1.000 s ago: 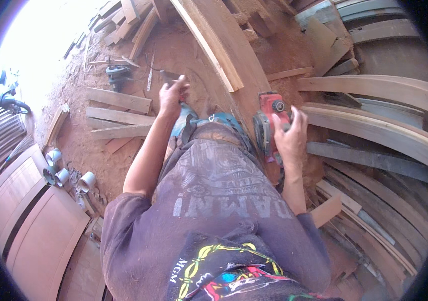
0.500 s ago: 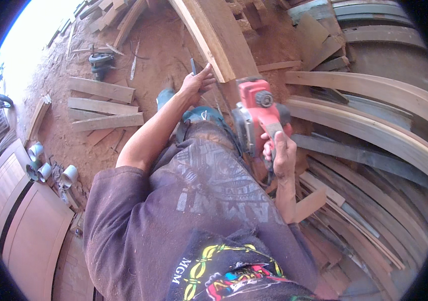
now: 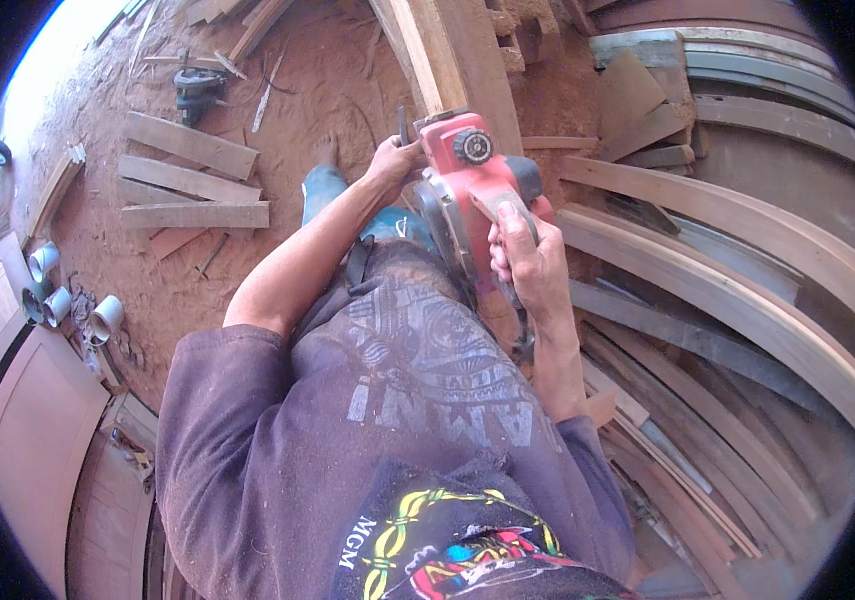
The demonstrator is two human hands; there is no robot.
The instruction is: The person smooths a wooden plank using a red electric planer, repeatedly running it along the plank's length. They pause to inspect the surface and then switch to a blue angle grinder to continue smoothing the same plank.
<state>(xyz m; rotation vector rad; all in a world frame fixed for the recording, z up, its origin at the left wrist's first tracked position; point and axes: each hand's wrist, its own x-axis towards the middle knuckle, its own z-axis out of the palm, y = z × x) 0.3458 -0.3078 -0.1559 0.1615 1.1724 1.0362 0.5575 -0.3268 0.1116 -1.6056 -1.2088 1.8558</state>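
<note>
My right hand [image 3: 532, 255] is closed round the rear handle of a red electric planer [image 3: 477, 175], which has a black depth knob on its front. The planer is over the near end of a thick wooden beam [image 3: 477, 60] that runs away from me, with a paler strip along its left edge. Whether its sole touches the wood is hidden. My left hand [image 3: 393, 165] is beside the planer's front, near the beam's end. Its fingertips are mostly hidden behind the planer. A thin dark upright piece [image 3: 403, 125] stands at its fingers; I cannot tell if it is held.
Long curved boards [image 3: 717, 260] are stacked on the right. Short planks [image 3: 192, 160] lie on the dusty floor to the left, with another power tool [image 3: 197, 92] beyond. Several pale cups [image 3: 105, 318] stand near wooden panels [image 3: 42, 410] at the lower left.
The planer and my right hand have moved left and forward, over the beam's near end. My left hand's fingers, stretched along the beam earlier, are now partly covered by the planer. The view has shifted.
</note>
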